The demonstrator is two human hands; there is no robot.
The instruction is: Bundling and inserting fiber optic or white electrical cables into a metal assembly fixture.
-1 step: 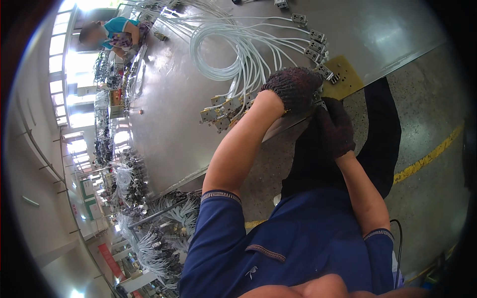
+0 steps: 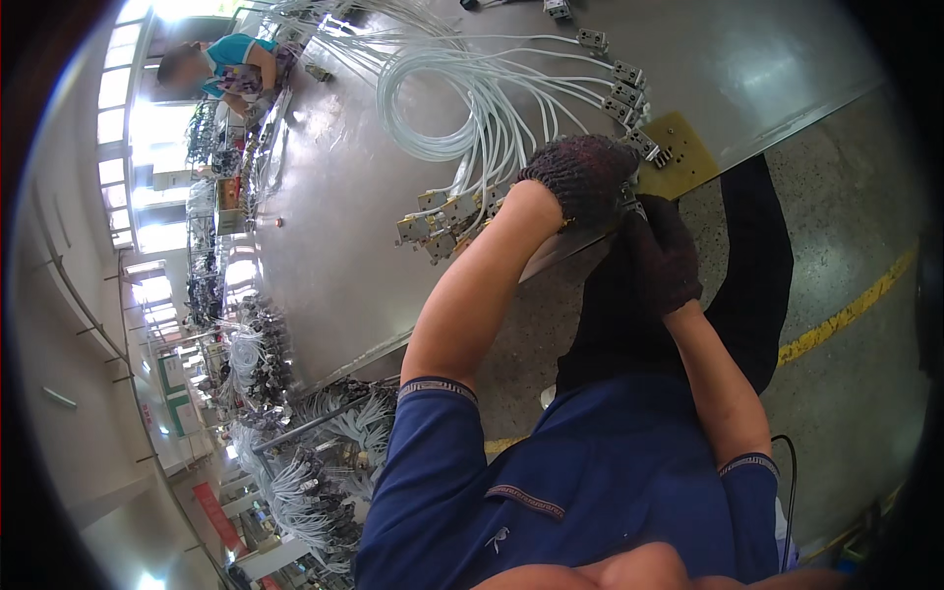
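Speckled concrete floor (image 2: pixel 846 393), bright windows (image 2: pixel 128 128)

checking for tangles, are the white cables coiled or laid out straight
Coiled: the white cables loop round on the table, ends fanning to connectors by the gloved left hand.

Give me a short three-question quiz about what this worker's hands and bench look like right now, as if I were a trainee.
1. True or false: both hands wear dark knitted gloves.
2. What lies coiled on the grey table beyond the left hand?
A. white cables
B. red rope
C. a metal chain
3. Which hand is lower, at the table's edge beside the yellow board?

Key:
1. True.
2. A: a coil of white cables ending in small connectors.
3. The right hand. What it grips is hidden.
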